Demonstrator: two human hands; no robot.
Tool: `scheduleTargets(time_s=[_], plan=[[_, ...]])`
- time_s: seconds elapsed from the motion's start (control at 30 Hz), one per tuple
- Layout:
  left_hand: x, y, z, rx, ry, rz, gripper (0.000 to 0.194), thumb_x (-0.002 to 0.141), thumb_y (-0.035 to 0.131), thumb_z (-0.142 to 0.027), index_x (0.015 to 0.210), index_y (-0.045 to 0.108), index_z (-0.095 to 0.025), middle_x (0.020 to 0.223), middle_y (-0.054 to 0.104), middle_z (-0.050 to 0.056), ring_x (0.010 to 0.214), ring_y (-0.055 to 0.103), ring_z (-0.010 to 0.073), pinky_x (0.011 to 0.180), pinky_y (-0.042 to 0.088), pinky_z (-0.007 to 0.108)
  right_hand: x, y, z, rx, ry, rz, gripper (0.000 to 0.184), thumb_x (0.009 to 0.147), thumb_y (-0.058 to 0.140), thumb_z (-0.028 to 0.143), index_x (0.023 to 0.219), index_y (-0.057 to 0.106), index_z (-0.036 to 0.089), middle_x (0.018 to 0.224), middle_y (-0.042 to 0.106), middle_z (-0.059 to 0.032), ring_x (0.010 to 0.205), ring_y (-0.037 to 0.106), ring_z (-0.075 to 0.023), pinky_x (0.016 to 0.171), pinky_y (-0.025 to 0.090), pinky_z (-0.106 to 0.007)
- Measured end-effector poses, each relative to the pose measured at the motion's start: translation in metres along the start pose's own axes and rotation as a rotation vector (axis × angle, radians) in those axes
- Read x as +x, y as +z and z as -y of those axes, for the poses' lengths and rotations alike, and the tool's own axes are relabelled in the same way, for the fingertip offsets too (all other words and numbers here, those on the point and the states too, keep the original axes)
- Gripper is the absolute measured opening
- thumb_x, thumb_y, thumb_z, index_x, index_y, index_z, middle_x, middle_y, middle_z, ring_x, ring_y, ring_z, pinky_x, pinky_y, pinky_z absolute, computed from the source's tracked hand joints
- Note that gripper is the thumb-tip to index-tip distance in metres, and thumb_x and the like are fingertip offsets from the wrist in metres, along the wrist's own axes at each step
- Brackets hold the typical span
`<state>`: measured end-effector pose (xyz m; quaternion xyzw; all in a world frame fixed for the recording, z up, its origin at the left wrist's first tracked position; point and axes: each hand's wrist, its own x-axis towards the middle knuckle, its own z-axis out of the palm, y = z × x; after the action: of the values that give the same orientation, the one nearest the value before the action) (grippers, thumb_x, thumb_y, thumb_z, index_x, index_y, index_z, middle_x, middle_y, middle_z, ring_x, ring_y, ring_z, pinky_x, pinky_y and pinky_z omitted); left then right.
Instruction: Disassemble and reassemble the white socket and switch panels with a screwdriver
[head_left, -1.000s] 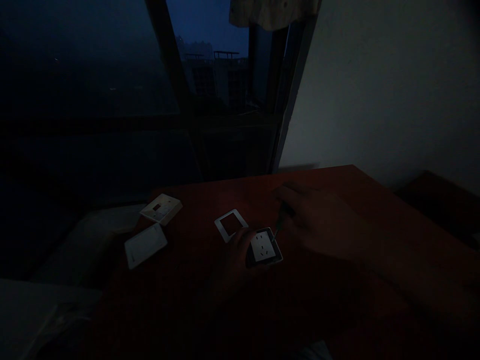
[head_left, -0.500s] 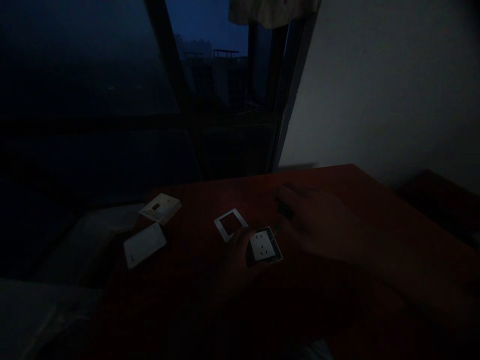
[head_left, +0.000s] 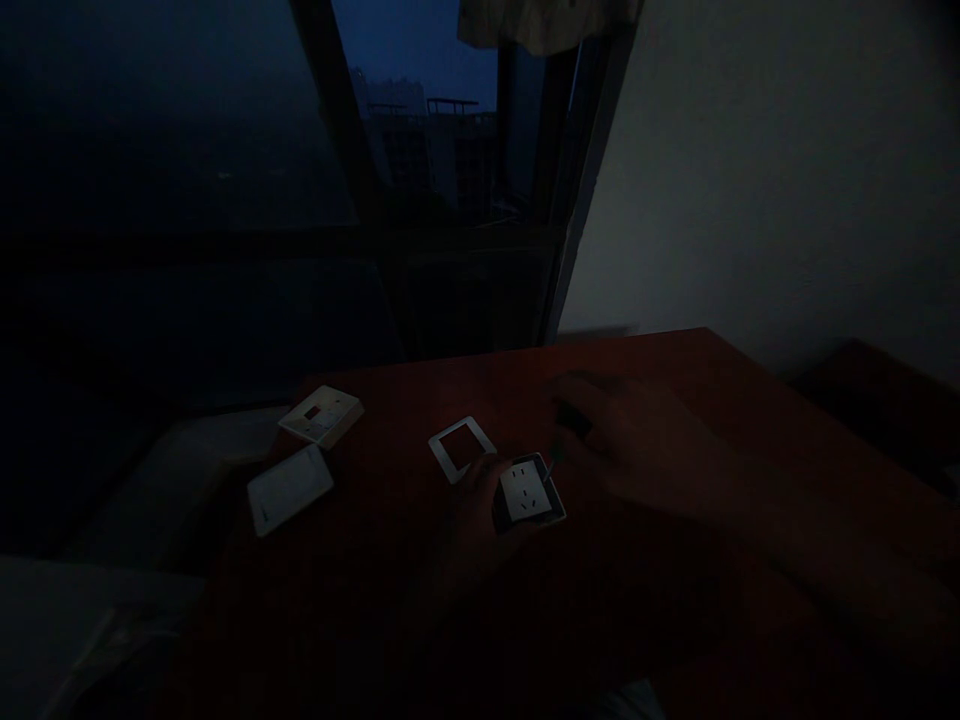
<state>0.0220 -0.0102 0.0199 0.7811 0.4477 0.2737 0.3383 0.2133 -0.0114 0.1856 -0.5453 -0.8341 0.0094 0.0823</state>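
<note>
A wall socket (head_left: 524,492) with a white face and a dark surround lies on the dark red table (head_left: 645,352). My left hand (head_left: 480,510) grips it from the left, fingers at its far edge and thumb at its near edge. From the right, my right hand (head_left: 637,435) is closed around a screwdriver (head_left: 551,466). Its thin shaft slants down to the right side of the socket's face; most of the handle is hidden by fingers and darkness. A white square frame (head_left: 442,457) lies just beyond my left hand.
On the table's left lie a white box-like plate with a rectangular opening (head_left: 337,420) and a flat white panel (head_left: 291,490). A dark window (head_left: 187,330) stands behind the table, and a pale wall (head_left: 750,180) rises at the right. The room is very dim.
My right hand has shifted slightly about the screwdriver, whose tip stays at the socket's right side. My left hand and the socket have barely moved.
</note>
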Motion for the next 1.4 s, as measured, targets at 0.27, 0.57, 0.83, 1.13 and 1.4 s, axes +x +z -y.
scheduleTargets(time_s=[0.27,0.57,0.83,1.13,1.4], plan=[[0.000,0.002,0.003,-0.013,0.002,-0.005,0.068,0.070,0.076,-0.029,0.130,0.044,-0.028,0.135,0.045,0.007,0.121,0.047,0.0295,0.099,0.041,0.045,0.001,-0.002,-0.002,-0.053,0.007,-0.006,0.021,0.088,0.047,0.027,0.105,0.057,0.019,0.097,0.065,-0.0067,0.075,0.061,-0.0184,0.055,0.032,-0.027],[0.000,-0.002,-0.001,0.002,-0.023,0.014,0.068,0.071,0.075,-0.032,0.131,0.044,-0.027,0.137,0.045,0.007,0.122,0.046,0.0299,0.099,0.041,0.043,-0.001,0.001,0.003,-0.223,0.097,-0.029,0.030,0.095,0.039,0.043,0.094,0.058,0.020,0.083,0.065,-0.0057,0.062,0.060,-0.0182,0.049,0.020,-0.027],[-0.001,0.000,0.004,-0.001,0.006,0.017,0.068,0.074,0.074,-0.037,0.133,0.041,-0.028,0.140,0.041,0.008,0.127,0.042,0.0307,0.103,0.038,0.046,-0.007,-0.008,0.003,-0.047,-0.026,0.053,0.017,0.092,0.042,0.024,0.100,0.056,0.020,0.092,0.064,-0.0054,0.070,0.061,-0.0168,0.052,0.029,-0.027],[0.000,0.003,0.007,0.035,0.001,0.003,0.069,0.071,0.075,-0.035,0.132,0.044,-0.027,0.137,0.044,0.008,0.124,0.044,0.0308,0.102,0.039,0.046,-0.004,-0.002,0.006,-0.086,0.028,0.023,0.020,0.086,0.050,0.026,0.104,0.054,0.020,0.096,0.064,-0.0067,0.071,0.061,-0.0174,0.049,0.026,-0.027],[0.000,0.000,0.005,0.030,0.001,0.024,0.068,0.073,0.074,-0.040,0.132,0.044,-0.027,0.136,0.045,0.008,0.122,0.047,0.0296,0.101,0.041,0.044,0.000,-0.001,0.003,-0.202,0.097,-0.015,0.024,0.094,0.042,0.039,0.095,0.058,0.020,0.082,0.065,-0.0053,0.063,0.060,-0.0178,0.047,0.019,-0.028]])
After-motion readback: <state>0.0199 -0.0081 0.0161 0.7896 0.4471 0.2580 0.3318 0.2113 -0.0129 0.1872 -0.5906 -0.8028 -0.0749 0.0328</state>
